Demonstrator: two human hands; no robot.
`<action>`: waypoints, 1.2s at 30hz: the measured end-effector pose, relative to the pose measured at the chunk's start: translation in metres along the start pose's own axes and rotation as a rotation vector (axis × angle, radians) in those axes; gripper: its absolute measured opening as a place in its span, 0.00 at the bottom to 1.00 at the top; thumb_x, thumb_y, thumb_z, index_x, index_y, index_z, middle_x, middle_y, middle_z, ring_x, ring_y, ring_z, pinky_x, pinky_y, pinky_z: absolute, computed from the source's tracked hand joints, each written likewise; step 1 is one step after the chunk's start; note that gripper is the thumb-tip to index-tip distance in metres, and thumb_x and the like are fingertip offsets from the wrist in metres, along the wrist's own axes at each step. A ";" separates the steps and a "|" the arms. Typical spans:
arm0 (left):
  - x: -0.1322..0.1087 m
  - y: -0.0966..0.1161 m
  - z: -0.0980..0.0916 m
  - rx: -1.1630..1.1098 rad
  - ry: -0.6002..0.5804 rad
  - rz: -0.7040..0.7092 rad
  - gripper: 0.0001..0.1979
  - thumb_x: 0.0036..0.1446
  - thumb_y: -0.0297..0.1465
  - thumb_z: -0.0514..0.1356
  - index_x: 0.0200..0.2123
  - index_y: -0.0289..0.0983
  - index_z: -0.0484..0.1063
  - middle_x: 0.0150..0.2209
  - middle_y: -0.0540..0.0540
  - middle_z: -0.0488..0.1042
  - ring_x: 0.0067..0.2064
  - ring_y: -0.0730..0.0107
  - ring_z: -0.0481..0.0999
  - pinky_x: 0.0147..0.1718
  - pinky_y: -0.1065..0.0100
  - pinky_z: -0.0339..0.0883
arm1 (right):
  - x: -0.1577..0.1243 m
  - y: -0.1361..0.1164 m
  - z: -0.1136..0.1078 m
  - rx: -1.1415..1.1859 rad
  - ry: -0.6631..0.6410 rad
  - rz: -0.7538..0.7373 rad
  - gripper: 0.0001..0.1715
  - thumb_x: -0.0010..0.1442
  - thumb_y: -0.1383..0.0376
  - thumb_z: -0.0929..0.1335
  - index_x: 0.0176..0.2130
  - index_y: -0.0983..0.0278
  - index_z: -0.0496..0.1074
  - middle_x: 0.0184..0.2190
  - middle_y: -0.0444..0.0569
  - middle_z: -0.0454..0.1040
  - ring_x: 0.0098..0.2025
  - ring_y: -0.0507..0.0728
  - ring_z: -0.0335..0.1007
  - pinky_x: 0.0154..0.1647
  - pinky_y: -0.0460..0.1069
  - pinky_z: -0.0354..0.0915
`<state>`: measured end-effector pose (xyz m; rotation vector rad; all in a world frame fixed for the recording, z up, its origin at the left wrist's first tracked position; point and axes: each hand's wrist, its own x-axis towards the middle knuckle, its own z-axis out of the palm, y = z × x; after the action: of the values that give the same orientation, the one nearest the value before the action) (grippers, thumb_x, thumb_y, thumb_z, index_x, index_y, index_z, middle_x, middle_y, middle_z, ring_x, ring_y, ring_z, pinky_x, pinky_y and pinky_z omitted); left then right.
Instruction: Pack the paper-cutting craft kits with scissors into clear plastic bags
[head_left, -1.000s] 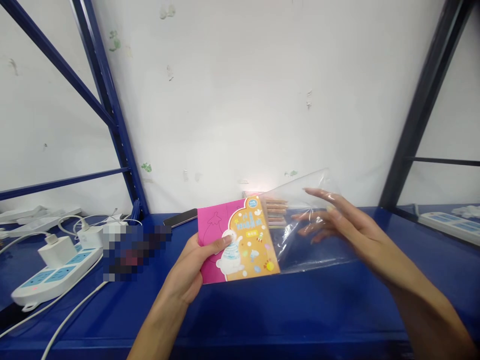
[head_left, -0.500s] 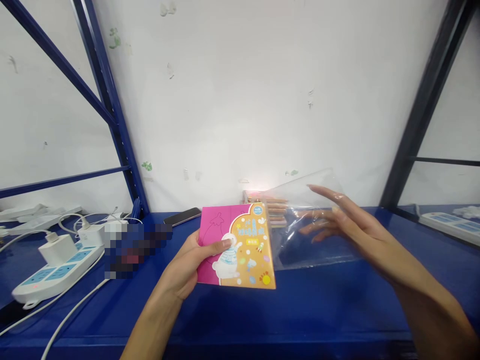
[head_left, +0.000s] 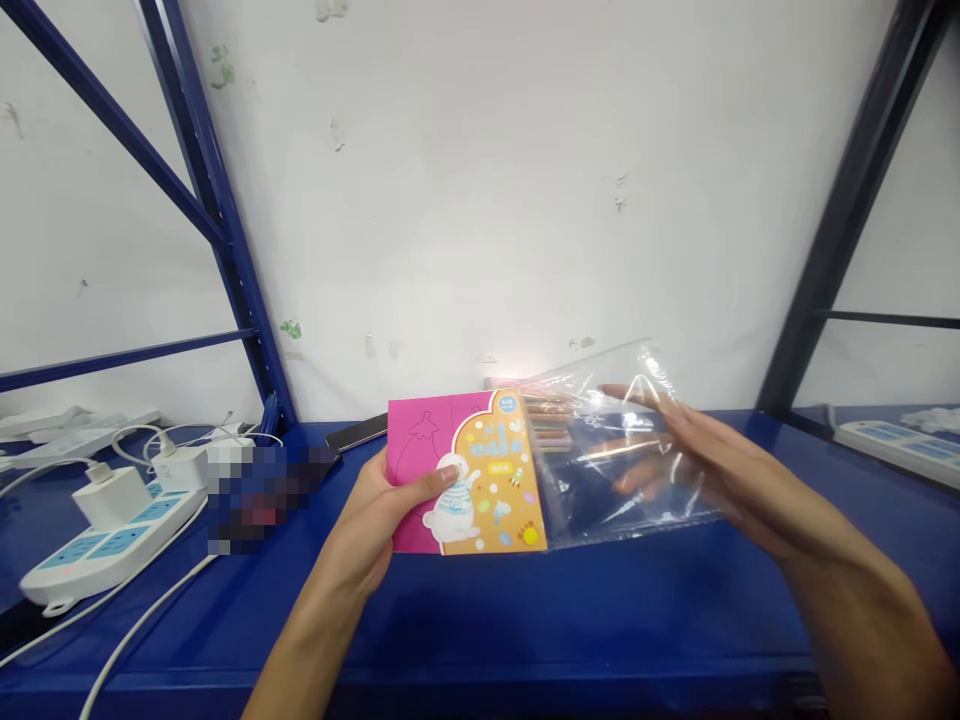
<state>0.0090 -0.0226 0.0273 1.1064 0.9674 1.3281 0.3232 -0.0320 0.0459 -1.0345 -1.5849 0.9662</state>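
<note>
My left hand [head_left: 386, 510] grips a children's booklet [head_left: 480, 490] by its left side, thumb across the cover. The cover is magenta on the left and orange on the right, with a white bear in a striped sweater. A clear plastic bag [head_left: 592, 500] stretches out from the booklet's right edge; whether the booklet's edge lies inside it I cannot tell. My right hand [head_left: 690, 450] is at the bag's right end, its fingers stretched out, apart and seen through the film. Behind the bag, a stack of pencil-like sticks [head_left: 551, 437] shows partly, its left end hidden by the booklet.
A dark phone [head_left: 356, 433] lies behind my left hand. On the left stand a white power strip [head_left: 112, 545] with plugged-in chargers [head_left: 111, 495] and trailing cables [head_left: 142, 625]. The blue shelf [head_left: 600, 620] meets a white wall, with metal posts [head_left: 217, 220] at both sides.
My right hand's fingers have moved further behind or into the film, and the bag spreads wider. The booklet has shifted slightly up and left in my left hand.
</note>
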 end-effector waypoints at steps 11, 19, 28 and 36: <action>-0.004 0.002 0.006 0.011 0.070 0.075 0.29 0.44 0.33 0.77 0.50 0.32 0.76 0.47 0.35 0.84 0.43 0.48 0.85 0.40 0.59 0.82 | 0.001 -0.003 0.007 0.010 -0.067 0.049 0.40 0.69 0.42 0.62 0.71 0.59 0.60 0.48 0.58 0.83 0.38 0.65 0.83 0.46 0.61 0.78; -0.008 0.001 0.012 0.003 0.074 0.092 0.29 0.44 0.35 0.77 0.49 0.33 0.77 0.47 0.35 0.84 0.43 0.48 0.85 0.41 0.57 0.81 | 0.006 0.005 0.016 0.012 -0.120 0.052 0.35 0.71 0.44 0.62 0.69 0.56 0.63 0.46 0.54 0.83 0.39 0.63 0.83 0.49 0.60 0.78; -0.012 0.005 0.011 0.337 0.242 0.408 0.21 0.42 0.35 0.78 0.41 0.38 0.81 0.37 0.45 0.84 0.37 0.55 0.82 0.36 0.65 0.75 | 0.008 0.019 0.007 -0.558 0.247 -0.143 0.55 0.59 0.43 0.73 0.74 0.49 0.48 0.62 0.57 0.73 0.60 0.74 0.72 0.56 0.70 0.72; -0.028 0.011 0.014 0.475 0.107 0.626 0.13 0.41 0.24 0.75 0.31 0.45 0.84 0.34 0.48 0.82 0.40 0.54 0.80 0.48 0.66 0.70 | -0.001 0.001 0.044 -0.706 0.050 -0.562 0.22 0.64 0.52 0.73 0.57 0.45 0.75 0.57 0.44 0.78 0.63 0.68 0.68 0.66 0.67 0.61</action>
<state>0.0192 -0.0521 0.0386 1.8198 1.0935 1.7119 0.2807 -0.0373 0.0357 -0.9575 -2.0727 -0.0186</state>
